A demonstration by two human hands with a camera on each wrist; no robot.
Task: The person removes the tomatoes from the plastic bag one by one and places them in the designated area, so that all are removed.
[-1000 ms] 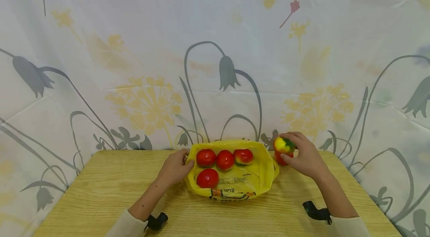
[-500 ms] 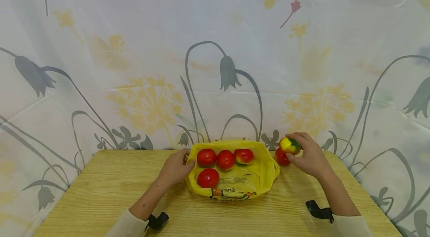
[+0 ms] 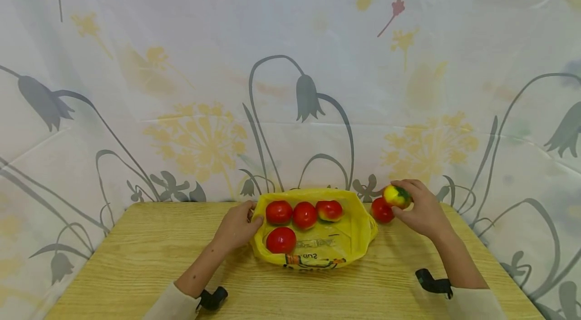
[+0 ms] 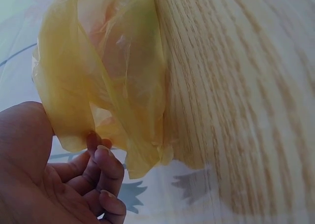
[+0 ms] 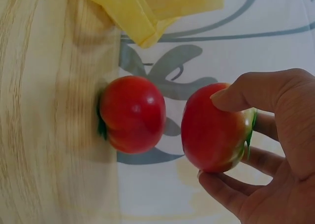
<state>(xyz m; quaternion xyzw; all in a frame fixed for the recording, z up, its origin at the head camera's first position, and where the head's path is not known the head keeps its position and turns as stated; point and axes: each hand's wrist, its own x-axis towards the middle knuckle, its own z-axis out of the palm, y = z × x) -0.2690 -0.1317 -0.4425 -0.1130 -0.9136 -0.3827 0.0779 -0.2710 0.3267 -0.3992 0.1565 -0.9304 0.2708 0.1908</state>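
A yellow plastic bag (image 3: 317, 259) lies spread wide on the table with several red tomatoes (image 3: 305, 216) inside. At its left side, my left hand (image 3: 238, 226) pinches the edge; the left wrist view shows thumb and fingers on the thin plastic (image 4: 69, 115). My right hand (image 3: 419, 209) grips a tomato (image 5: 211, 128) that is red below and yellow near its green leaves. Just beyond the bag's right end, another red tomato (image 5: 133, 114) rests on the table, leaves down. In the right wrist view a gap shows between these two tomatoes.
The wooden table (image 3: 154, 254) ends at the back against a hanging white cloth (image 3: 290, 123) printed with flowers. A tied corner of the bag (image 3: 374, 229) sticks out on the right, close to the loose tomato.
My right hand has moved a little to the right with its tomato, away from the bag, uncovering more of the tomato on the table. The left hand stays at the bag's edge.
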